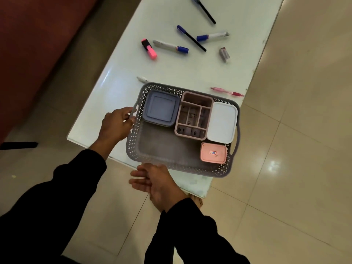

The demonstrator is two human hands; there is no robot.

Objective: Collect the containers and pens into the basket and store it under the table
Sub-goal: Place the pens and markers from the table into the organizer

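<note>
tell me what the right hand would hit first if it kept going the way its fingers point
The right hand has its fingers pointing left, just short of the basket's near rim. Going straight on, the way looks free over the floor, with the left forearm perhaps next; depth is unclear.

The grey perforated plastic basket [182, 130] fills the near end of the white glossy table [114, 77], its near-left floor bare beside four containers packed along its far and right walls. Beyond it, scattered pens [190, 38] clutter the middle, leaving open lanes along the left edge.
</note>
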